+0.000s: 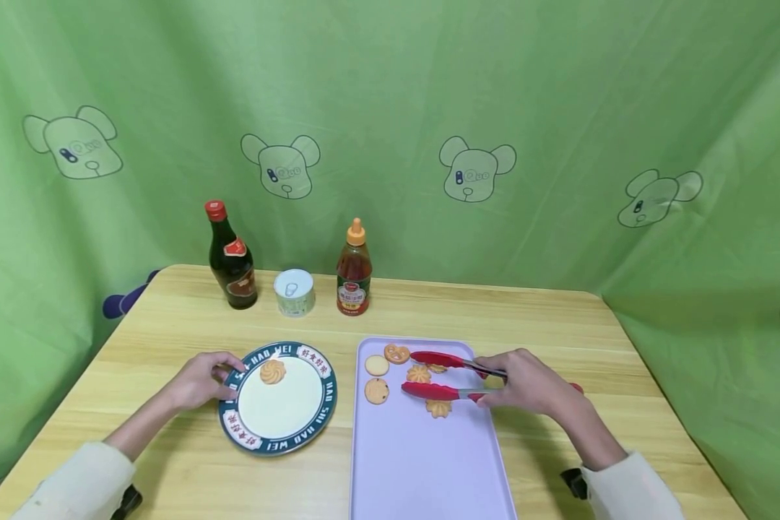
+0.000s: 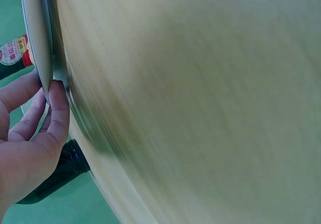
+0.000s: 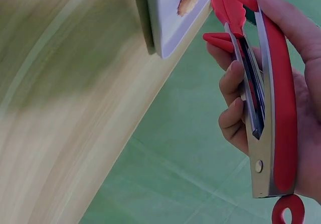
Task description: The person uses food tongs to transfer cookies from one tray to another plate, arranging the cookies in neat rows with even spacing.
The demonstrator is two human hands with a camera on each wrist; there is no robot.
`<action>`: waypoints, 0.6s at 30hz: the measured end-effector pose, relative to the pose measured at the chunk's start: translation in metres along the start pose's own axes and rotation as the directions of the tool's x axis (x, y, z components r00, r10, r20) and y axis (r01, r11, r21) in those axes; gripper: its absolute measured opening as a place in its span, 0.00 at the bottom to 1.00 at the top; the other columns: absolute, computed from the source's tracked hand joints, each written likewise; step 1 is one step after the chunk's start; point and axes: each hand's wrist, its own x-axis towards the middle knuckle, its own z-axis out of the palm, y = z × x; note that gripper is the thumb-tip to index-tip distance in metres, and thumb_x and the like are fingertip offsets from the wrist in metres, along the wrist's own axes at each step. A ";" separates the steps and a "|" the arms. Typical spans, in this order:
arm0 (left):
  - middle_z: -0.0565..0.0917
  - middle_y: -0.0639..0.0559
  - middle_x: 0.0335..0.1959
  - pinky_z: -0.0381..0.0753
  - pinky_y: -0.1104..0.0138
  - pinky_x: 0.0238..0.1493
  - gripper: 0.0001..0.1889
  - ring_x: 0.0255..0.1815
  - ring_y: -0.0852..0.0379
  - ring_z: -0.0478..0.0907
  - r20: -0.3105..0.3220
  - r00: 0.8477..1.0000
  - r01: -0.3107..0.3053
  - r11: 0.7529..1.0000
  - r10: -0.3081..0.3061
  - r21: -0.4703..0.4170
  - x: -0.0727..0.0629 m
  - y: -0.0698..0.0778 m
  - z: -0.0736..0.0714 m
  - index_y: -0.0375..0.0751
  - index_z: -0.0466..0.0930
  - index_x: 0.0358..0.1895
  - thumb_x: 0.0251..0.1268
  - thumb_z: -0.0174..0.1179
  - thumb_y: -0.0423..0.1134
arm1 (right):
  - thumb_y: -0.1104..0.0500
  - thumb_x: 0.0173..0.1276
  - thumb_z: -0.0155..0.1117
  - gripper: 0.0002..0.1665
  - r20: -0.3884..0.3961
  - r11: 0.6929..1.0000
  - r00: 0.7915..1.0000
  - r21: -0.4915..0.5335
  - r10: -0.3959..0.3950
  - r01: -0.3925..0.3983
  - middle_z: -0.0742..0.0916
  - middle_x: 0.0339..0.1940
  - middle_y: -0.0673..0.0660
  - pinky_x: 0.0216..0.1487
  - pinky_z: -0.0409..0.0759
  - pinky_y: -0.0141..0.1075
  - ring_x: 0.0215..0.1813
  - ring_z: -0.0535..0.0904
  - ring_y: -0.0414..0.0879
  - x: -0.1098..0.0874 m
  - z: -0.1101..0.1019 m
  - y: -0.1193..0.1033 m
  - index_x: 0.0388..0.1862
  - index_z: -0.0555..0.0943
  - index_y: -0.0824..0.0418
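Observation:
My left hand (image 1: 198,379) pinches the left rim of a round plate (image 1: 279,445) with a dark green lettered border. In the left wrist view the thumb and fingers lie on either side of the plate's edge (image 2: 37,38). One swirled cookie (image 1: 273,372) lies on the plate. In my right hand (image 1: 523,383) are red-tipped metal tongs (image 1: 432,391), their tips spread over the cookies on a lilac tray (image 1: 422,462). A flower-shaped cookie (image 1: 419,373) sits between the tips. Around it are a pretzel cookie (image 1: 397,353), round cookies (image 1: 376,391) and another flower-shaped one (image 1: 438,408).
Along the back of the wooden table (image 1: 494,303) stand a dark bottle with a red cap (image 1: 232,263), a pull-tab can (image 1: 295,292) and a sauce bottle with an orange cap (image 1: 354,278). A green curtain (image 1: 390,87) hangs behind.

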 end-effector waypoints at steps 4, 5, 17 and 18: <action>0.79 0.42 0.45 0.77 0.64 0.38 0.21 0.41 0.51 0.75 -0.002 1.000 0.003 1.000 -0.003 0.000 0.000 0.000 0.000 0.35 0.78 0.48 0.46 0.69 0.29 | 0.48 0.48 0.76 0.38 0.006 1.000 1.000 0.006 0.012 -0.012 0.85 0.52 0.62 0.35 0.69 0.34 0.30 0.70 0.40 -0.002 0.001 0.002 0.56 0.79 0.65; 0.79 0.42 0.45 0.77 0.64 0.38 0.21 0.41 0.51 0.75 -0.002 1.000 0.004 1.000 -0.004 -0.001 0.000 0.000 0.001 0.36 0.78 0.48 0.46 0.69 0.29 | 0.48 0.48 0.76 0.38 0.009 1.000 1.000 0.010 0.017 -0.017 0.85 0.52 0.63 0.34 0.69 0.33 0.27 0.68 0.39 -0.002 0.001 0.002 0.56 0.79 0.65; 0.79 0.42 0.44 0.76 0.65 0.37 0.22 0.40 0.52 0.74 -0.003 1.000 0.005 1.000 -0.005 0.010 0.000 0.000 0.000 0.36 0.78 0.49 0.46 0.69 0.30 | 0.49 0.48 0.76 0.37 0.029 0.998 0.999 0.038 0.045 -0.046 0.84 0.52 0.65 0.28 0.67 0.31 0.23 0.63 0.39 -0.001 0.004 0.004 0.55 0.79 0.66; 0.79 0.42 0.44 0.76 0.65 0.37 0.22 0.40 0.52 0.74 -0.002 1.000 0.004 1.000 -0.004 0.009 0.001 0.000 0.000 0.36 0.78 0.49 0.46 0.69 0.30 | 0.49 0.48 0.76 0.37 0.029 0.998 0.998 0.044 0.050 -0.051 0.84 0.52 0.65 0.26 0.65 0.30 0.22 0.60 0.38 -0.001 0.004 0.004 0.55 0.79 0.66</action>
